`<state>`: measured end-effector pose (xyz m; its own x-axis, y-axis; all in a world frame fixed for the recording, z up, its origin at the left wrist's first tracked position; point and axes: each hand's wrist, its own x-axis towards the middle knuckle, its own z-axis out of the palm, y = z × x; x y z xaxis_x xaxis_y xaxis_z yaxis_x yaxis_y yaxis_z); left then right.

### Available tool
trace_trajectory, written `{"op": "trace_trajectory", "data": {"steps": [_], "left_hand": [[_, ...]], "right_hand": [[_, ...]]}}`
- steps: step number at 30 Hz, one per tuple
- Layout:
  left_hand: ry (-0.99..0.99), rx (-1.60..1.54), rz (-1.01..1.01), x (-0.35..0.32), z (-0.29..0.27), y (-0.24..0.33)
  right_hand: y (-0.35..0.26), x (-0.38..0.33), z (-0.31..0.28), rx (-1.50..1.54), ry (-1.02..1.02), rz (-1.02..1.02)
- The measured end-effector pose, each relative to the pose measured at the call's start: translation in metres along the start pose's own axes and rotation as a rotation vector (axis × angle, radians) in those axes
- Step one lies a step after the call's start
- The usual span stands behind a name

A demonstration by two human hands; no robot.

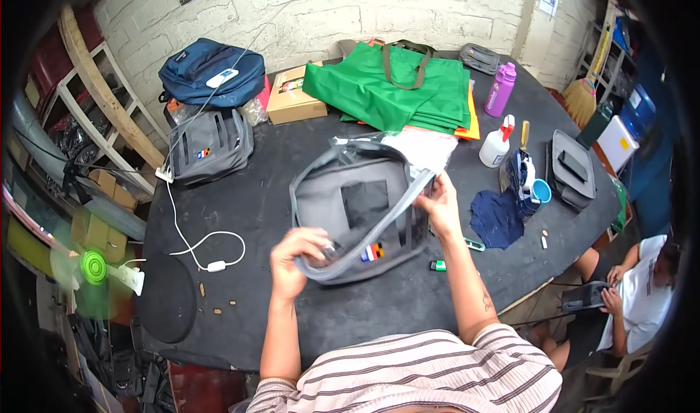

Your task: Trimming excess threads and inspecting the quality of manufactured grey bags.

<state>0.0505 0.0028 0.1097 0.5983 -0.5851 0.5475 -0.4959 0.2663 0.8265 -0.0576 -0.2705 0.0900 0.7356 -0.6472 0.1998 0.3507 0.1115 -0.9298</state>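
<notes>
A black round table stands against a whitewashed brick wall, with wooden shelving at the left. Far on it lie a stack of green bags, a navy backpack, a purple bottle and a white spray bottle. At the near middle, a grey bag in clear plastic wrap sits open-mouthed, 2 hands on it. The left hand is clamped on its near rim; the right hand pinches its right edge.
</notes>
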Motion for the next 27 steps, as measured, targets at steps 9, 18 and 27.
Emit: {"op": "trace_trajectory", "data": {"steps": [9, 18, 27], "left_hand": [[0.204, 0.224, -0.005, 0.005, -0.023, 0.008], [-0.467, -0.378, -0.303, -0.014, -0.049, 0.007], [-0.304, 0.594, -0.134, 0.046, 0.019, 0.017]], "right_hand": [[0.010, 0.012, 0.028, 0.046, -0.067, -0.423], [0.007, -0.028, -0.025, -0.102, -0.295, -0.263], [-0.001, -0.038, -0.026, -0.054, -0.410, -0.179]]}}
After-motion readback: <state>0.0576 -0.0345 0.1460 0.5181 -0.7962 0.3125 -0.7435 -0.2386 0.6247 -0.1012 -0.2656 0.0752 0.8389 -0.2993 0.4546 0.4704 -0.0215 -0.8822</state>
